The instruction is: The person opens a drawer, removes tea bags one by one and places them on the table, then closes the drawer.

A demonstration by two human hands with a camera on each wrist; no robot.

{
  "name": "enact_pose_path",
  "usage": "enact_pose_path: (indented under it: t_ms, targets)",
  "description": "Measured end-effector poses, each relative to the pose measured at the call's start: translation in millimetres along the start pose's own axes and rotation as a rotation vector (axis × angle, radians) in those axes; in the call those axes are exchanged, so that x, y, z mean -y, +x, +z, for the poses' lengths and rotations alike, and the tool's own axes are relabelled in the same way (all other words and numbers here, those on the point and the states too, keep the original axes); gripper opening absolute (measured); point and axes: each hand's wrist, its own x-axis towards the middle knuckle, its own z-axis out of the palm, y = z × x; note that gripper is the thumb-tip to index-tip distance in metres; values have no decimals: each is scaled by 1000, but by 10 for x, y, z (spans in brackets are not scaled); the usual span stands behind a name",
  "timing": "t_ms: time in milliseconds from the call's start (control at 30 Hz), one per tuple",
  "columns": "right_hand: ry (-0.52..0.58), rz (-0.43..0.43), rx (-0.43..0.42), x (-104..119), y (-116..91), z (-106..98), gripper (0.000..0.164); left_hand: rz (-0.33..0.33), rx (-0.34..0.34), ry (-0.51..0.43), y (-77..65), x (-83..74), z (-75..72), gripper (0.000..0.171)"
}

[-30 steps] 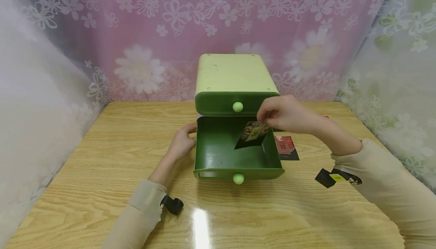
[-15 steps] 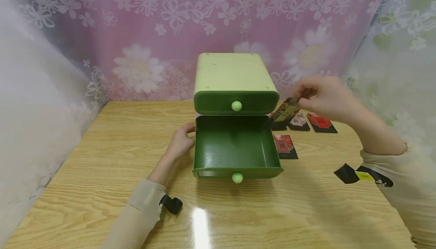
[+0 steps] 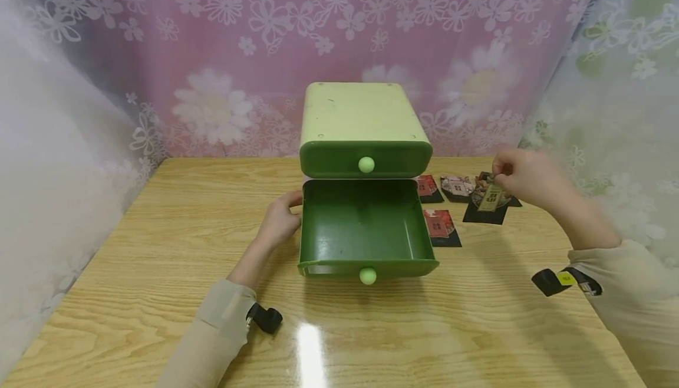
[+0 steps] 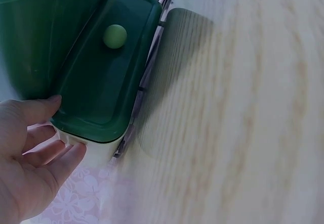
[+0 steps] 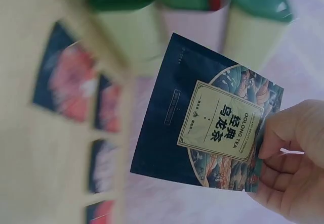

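My right hand [image 3: 530, 178] pinches the top edge of a black oolong tea sachet [image 5: 217, 118] with a cream label. It hangs over the right side of the table, overlapping another sachet [image 3: 516, 202] in the head view. Beside the cabinet my left hand [image 3: 278, 223] grips the left edge of a cream and green drawer cabinet [image 3: 366, 114]. In the left wrist view its thumb lies at the corner of a closed green drawer front [image 4: 96, 82], fingers against the cream side. Above that front, a drawer [image 3: 350, 234] stands pulled out with nothing in it.
Right of the cabinet lie a red sachet [image 3: 428, 187], a pink-grey sachet [image 3: 456, 186] and a nearer red sachet [image 3: 441, 227], partly hidden by the open drawer. All rest on a wooden table [image 3: 185, 246]. Floral curtains [image 3: 239, 40] hang behind and at the sides.
My right hand has carried the oolong tea sachet from over the open drawer to the right, then down toward the other sachets. My left hand stays at the cabinet.
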Motion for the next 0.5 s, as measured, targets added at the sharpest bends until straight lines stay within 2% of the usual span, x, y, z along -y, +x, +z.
enact_pose_path:
  t_ms: [267, 500]
  targets:
    - [115, 53, 229, -460, 123, 437, 9, -4, 9, -15, -18, -17, -15, 41]
    - [130, -9, 323, -653, 185, 621, 12, -4, 8, -7, -22, -25, -11, 40]
